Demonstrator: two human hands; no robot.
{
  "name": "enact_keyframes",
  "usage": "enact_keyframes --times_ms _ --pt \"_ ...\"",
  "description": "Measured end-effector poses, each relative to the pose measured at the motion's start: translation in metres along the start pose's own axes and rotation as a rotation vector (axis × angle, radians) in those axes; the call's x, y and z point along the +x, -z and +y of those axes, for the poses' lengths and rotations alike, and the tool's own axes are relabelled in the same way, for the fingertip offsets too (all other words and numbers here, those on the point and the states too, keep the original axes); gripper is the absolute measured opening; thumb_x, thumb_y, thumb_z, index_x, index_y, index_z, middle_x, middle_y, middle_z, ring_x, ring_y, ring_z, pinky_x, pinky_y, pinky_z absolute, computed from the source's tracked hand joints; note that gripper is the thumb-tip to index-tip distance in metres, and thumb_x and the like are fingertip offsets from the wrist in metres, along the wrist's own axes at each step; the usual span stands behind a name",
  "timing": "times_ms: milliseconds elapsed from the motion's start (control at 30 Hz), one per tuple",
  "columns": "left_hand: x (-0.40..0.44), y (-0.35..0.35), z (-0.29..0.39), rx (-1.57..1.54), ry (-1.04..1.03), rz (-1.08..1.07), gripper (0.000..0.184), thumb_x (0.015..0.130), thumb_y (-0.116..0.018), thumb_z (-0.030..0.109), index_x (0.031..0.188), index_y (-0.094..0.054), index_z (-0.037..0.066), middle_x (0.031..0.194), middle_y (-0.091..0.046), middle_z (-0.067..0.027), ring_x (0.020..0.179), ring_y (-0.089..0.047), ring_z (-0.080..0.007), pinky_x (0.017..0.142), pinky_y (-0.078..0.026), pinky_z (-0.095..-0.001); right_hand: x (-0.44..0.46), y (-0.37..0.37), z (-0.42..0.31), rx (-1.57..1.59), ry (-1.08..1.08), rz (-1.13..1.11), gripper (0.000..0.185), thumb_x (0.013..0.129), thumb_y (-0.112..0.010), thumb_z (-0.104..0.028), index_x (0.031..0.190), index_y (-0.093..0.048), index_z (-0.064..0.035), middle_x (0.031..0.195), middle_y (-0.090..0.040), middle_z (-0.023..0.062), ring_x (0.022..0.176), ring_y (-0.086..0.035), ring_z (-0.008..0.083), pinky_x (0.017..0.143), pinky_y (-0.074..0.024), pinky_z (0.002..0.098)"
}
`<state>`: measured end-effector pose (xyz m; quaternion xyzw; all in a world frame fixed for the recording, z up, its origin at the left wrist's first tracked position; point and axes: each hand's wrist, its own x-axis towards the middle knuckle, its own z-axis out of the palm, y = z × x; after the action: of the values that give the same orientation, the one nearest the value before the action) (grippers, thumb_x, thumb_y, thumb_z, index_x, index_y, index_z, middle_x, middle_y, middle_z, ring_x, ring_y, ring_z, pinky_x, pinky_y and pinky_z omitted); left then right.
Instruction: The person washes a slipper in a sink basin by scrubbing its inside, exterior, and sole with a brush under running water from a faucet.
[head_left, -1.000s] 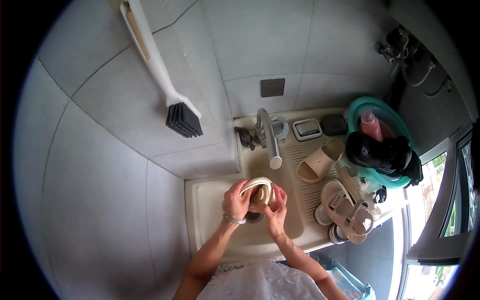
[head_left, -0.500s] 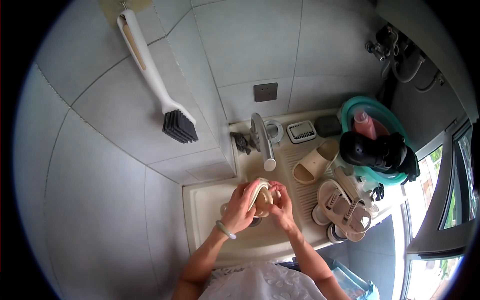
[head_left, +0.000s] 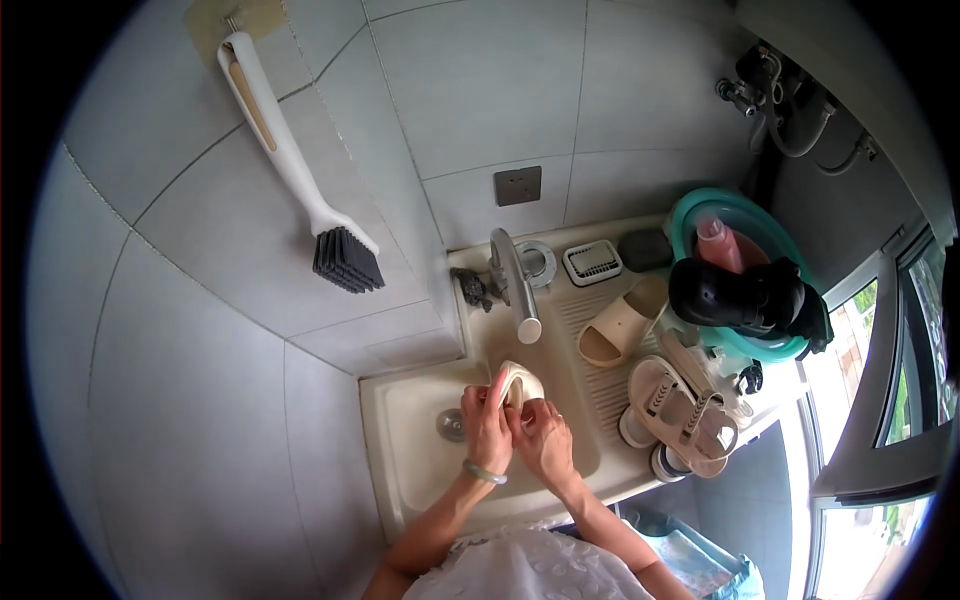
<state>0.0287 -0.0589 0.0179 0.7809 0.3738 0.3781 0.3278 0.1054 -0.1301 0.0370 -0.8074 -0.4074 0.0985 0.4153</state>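
Over the sink (head_left: 405, 490), my left hand (head_left: 486, 432) is closed on the left side of a cream slipper (head_left: 523, 377). My right hand (head_left: 545, 446) grips its near right edge, with the fingertips of both hands close together. The slipper's opening faces me, and much of its lower part is hidden by my fingers. Above it is the metal faucet (head_left: 515, 285), apart from the slipper. A similar cream slipper (head_left: 622, 325) lies on the ribbed washboard to the right.
Strappy sandals (head_left: 680, 415) are on the counter's right side. Behind them, a teal basin (head_left: 685, 215) holds a pink bottle (head_left: 718, 245) and a black shoe (head_left: 715, 295). A soap dish (head_left: 592, 262) stands at the back. A long-handled brush (head_left: 295, 165) hangs on the left wall.
Both hands have turned the slipper, and its opening now looks narrower. My right hand has moved left and nearer to me, closer to my left hand. The view has shifted slightly.
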Motion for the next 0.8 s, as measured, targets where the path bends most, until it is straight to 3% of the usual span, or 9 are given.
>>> enact_keyframes --times_ms 133,200,233,267,400,500,567,700,800 --pt "0.000 0.003 -0.001 -0.310 0.130 -0.026 0.049 0.083 -0.052 -0.013 0.125 -0.060 0.012 0.096 -0.047 -0.0065 0.086 -0.052 -0.0173 0.075 -0.045 -0.0285 0.003 0.001 -0.002 0.157 0.003 -0.054 0.023 0.084 -0.061 -0.021 0.080 -0.055 0.0008 0.075 -0.061 0.0194 0.067 -0.060 0.0396 0.061 -0.0487 0.0473" --pt "0.006 0.017 0.006 0.012 -0.083 -0.100 0.046 0.086 -0.050 -0.009 0.125 -0.060 0.014 0.088 -0.051 -0.0085 0.077 -0.053 -0.0191 0.071 -0.046 -0.0306 0.005 -0.004 0.011 0.196 0.016 -0.021 0.022 0.086 -0.056 -0.020 0.081 -0.055 0.0017 0.077 -0.061 0.0216 0.071 -0.061 0.0413 0.062 -0.0485 0.0460" --pt "0.013 0.026 0.014 -0.046 -0.001 -0.119 0.047 0.087 -0.047 -0.008 0.124 -0.061 0.015 0.082 -0.052 -0.0109 0.072 -0.053 -0.0213 0.070 -0.046 -0.0330 0.008 0.002 0.015 0.299 -0.099 -0.104 0.025 0.089 -0.052 -0.021 0.082 -0.054 0.0030 0.077 -0.059 0.0239 0.069 -0.060 0.0403 0.062 -0.0477 0.0441" --pt "0.019 0.034 0.011 -0.089 0.023 -0.151 0.049 0.087 -0.047 -0.007 0.126 -0.059 0.019 0.089 -0.056 -0.0129 0.078 -0.057 -0.0272 0.073 -0.048 -0.0357 0.009 0.002 0.026 0.448 -0.125 -0.119 0.026 0.091 -0.048 -0.020 0.077 -0.053 0.0017 0.064 -0.052 0.0146 0.059 -0.051 0.0250 0.056 -0.0422 0.0352" --pt "0.029 0.047 -0.036 -0.160 0.105 -0.100 0.046 0.082 -0.049 -0.008 0.118 -0.063 0.016 0.089 -0.058 -0.0152 0.082 -0.059 -0.0285 0.075 -0.049 -0.0370 0.030 0.021 0.078 1.432 -0.309 0.017 0.023 0.095 -0.043 -0.017 0.078 -0.050 -0.0039 0.067 -0.045 0.0018 0.060 -0.040 0.0137 0.059 -0.0357 0.0277" --pt "0.026 0.044 -0.029 0.084 0.057 -0.132 0.046 0.079 -0.050 -0.009 0.116 -0.063 0.015 0.089 -0.055 -0.0153 0.080 -0.058 -0.0333 0.073 -0.049 -0.0408 0.030 0.019 0.071 1.229 -0.295 -0.163 0.021 0.097 -0.042 -0.017 0.085 -0.052 -0.0031 0.072 -0.045 -0.0001 0.064 -0.038 0.0088 0.060 -0.0351 0.0251" --pt "0.023 0.029 -0.047 0.125 0.081 -0.103 0.043 0.078 -0.052 -0.006 0.115 -0.064 0.014 0.089 -0.054 -0.0142 0.080 -0.058 -0.0310 0.072 -0.048 -0.0397 0.039 0.012 0.067 1.038 -0.268 -0.272 0.024 0.097 -0.045 -0.020 0.098 -0.057 0.0008 0.081 -0.055 0.0022 0.070 -0.046 0.0087 0.064 -0.0389 0.0241" --pt "0.018 0.021 -0.028 0.131 0.123 -0.136 0.044 0.075 -0.061 0.000 0.116 -0.063 0.017 0.092 -0.055 -0.0107 0.080 -0.059 -0.0296 0.071 -0.049 -0.0402 0.015 -0.020 0.037 0.619 -0.220 -0.295 0.038 0.092 -0.060 -0.034 0.105 -0.057 0.0009 0.081 -0.057 0.0032 0.072 -0.051 0.0126 0.067 -0.0439 0.0274" --pt "0.015 0.017 -0.027 0.120 0.045 -0.093 0.051 0.072 -0.064 -0.001 0.118 -0.062 0.018 0.089 -0.058 -0.0085 0.079 -0.060 -0.0271 0.068 -0.051 -0.0379 0.011 -0.037 0.043 0.470 -0.221 -0.319 0.046 0.089 -0.063 -0.042 0.100 -0.053 0.0008 0.079 -0.056 0.0085 0.071 -0.051 0.0148 0.065 -0.0448 0.0300"
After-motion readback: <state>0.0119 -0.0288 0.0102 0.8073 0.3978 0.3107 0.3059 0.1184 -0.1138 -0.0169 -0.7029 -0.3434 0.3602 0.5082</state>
